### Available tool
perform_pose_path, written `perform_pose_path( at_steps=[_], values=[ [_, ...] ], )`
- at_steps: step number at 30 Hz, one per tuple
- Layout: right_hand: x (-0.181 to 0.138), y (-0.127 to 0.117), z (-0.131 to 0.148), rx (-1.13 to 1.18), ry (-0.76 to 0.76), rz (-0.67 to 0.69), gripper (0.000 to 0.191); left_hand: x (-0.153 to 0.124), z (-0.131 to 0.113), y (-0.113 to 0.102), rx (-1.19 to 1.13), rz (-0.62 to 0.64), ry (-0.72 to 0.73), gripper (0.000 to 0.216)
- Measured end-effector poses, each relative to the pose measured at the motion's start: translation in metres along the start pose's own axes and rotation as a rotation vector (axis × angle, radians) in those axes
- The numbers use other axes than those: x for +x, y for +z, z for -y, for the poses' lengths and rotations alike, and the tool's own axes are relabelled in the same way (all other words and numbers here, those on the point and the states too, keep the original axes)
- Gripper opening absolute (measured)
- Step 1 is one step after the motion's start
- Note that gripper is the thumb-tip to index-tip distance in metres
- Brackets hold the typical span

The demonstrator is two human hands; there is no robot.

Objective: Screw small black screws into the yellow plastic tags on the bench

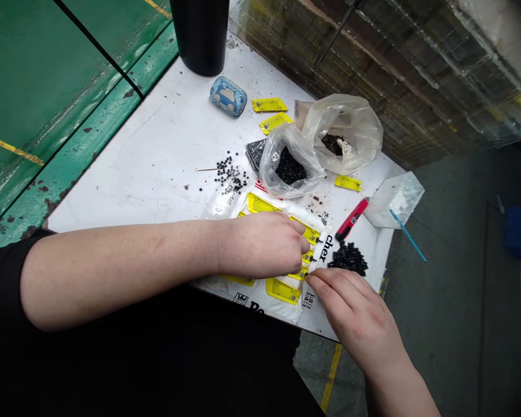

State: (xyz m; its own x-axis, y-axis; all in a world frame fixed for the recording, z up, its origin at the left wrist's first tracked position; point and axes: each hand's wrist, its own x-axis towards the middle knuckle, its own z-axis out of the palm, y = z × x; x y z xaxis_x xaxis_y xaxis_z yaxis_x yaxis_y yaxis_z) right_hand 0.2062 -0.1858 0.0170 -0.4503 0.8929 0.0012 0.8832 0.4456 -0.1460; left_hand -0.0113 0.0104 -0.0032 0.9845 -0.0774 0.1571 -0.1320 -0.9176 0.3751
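1. Left hand [264,244] curled over yellow pieces [283,291] on printed sheet [282,310]; can't tell grip.
2. Right hand [356,307] pinched beside them; hold unclear.
3. Table [125,168]: three loose pieces [347,183], two open bags [271,159], one knife [351,219].
4. Sheet reads "cher", "1:8".

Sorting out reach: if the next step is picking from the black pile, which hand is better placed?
Right, I'd judge: the right hand is just beside the pile of black pieces, while the left hand is farther off, over the yellow parts.
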Motion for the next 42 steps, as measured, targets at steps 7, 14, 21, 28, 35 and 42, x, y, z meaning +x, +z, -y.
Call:
perform_pose_path(
  at_steps=[7,14,21,28,35,42],
  values=[
    [0.002,0.007,0.011,0.030,0.196,-0.063,0.027,0.000,0.000,-0.001,-0.004,-0.028,-0.003,0.019],
    [0.002,0.006,0.021,0.006,0.266,-0.073,0.019,0.002,0.000,-0.006,0.005,0.067,-0.012,0.018],
    [0.002,0.006,0.026,-0.055,0.315,-0.054,0.016,0.000,0.001,-0.005,0.022,0.015,0.010,0.019],
    [-0.007,0.010,0.033,0.033,0.454,-0.131,0.019,-0.002,0.002,-0.001,0.038,-0.075,0.038,0.019],
    [-0.016,0.008,0.021,0.030,0.708,-0.272,0.023,0.000,0.002,-0.005,0.056,0.018,0.018,0.017],
    [-0.002,0.016,0.009,-0.002,0.737,-0.210,0.029,-0.002,0.003,-0.003,0.036,-0.093,0.045,0.021]
  ],
)
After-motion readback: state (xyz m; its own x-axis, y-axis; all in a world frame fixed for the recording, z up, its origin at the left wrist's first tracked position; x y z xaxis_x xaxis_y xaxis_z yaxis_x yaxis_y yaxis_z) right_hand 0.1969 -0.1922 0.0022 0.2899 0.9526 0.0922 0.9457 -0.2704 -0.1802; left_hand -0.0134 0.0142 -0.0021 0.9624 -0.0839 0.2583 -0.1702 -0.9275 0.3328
